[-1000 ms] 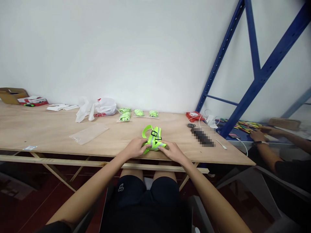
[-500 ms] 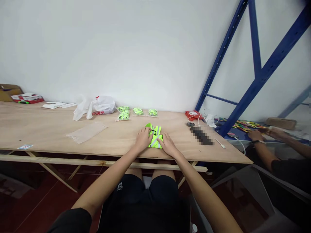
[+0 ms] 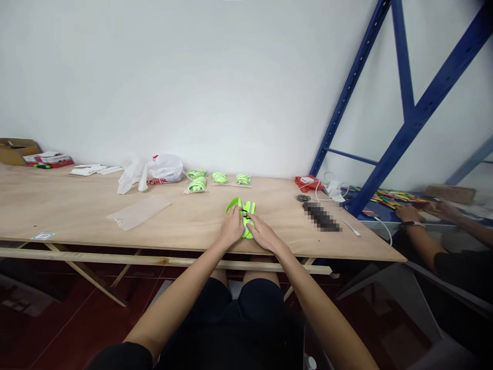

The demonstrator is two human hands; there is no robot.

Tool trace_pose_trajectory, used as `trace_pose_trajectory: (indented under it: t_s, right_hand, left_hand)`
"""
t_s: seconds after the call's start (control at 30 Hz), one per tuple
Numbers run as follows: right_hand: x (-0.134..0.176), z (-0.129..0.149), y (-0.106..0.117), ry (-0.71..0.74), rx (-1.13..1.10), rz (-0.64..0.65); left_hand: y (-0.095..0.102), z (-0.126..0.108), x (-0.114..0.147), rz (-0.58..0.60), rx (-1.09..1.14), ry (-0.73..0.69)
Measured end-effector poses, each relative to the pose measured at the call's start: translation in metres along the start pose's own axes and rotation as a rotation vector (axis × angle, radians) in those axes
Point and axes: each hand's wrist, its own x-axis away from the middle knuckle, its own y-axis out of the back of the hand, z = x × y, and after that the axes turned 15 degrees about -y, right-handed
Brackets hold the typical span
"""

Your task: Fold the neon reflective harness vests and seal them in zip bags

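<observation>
A neon yellow-green reflective strap [image 3: 250, 207] with silver stripes lies bundled on the table near its front edge. My left hand [image 3: 231, 226] is closed on the strap's left side, where a loop stands up above the fingers. My right hand [image 3: 263, 234] grips the right side, with its fingertips at the black buckle [image 3: 243, 213] in the middle. Both hands are close together and cover much of the bundle. Behind them, similar bundled straps [image 3: 197, 184] lie in clear bags against the wall.
On the left lie a flat clear plastic bag [image 3: 138, 212] and a white carrier bag [image 3: 165, 168]. To the right are a red packet [image 3: 307, 183], white cables and a pixelated dark object [image 3: 321, 217]. Blue rack posts [image 3: 408, 123] rise there, and a co-worker's hands [image 3: 408, 215] are beyond.
My right hand has moved left and slightly up to the buckle, closer to my left hand. The loop on the strap's left side shows wider. The view has shifted slightly.
</observation>
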Motion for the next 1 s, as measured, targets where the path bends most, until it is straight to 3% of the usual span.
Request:
trace_pose_trajectory:
  t_s: [0.2, 0.47, 0.7, 0.87, 1.0]
  right_hand:
    - [0.032, 0.005, 0.009, 0.095, 0.200, 0.043]
    - [0.049, 0.015, 0.017, 0.247, 0.315, -0.025]
    - [0.056, 0.009, 0.008, 0.251, 0.271, -0.099]
    - [0.065, 0.001, 0.001, 0.273, 0.267, -0.191]
    - [0.070, 0.001, 0.004, 0.283, 0.274, -0.181]
  left_hand:
    - [0.007, -0.010, 0.015, 0.063, 0.066, -0.030]
    - [0.022, -0.031, 0.028, -0.033, -0.005, -0.100]
    - [0.066, -0.025, 0.063, 0.255, -0.017, -0.339]
    - [0.090, -0.021, 0.077, 0.324, 0.100, -0.304]
    - [0.097, -0.020, 0.080, 0.358, 0.195, -0.293]
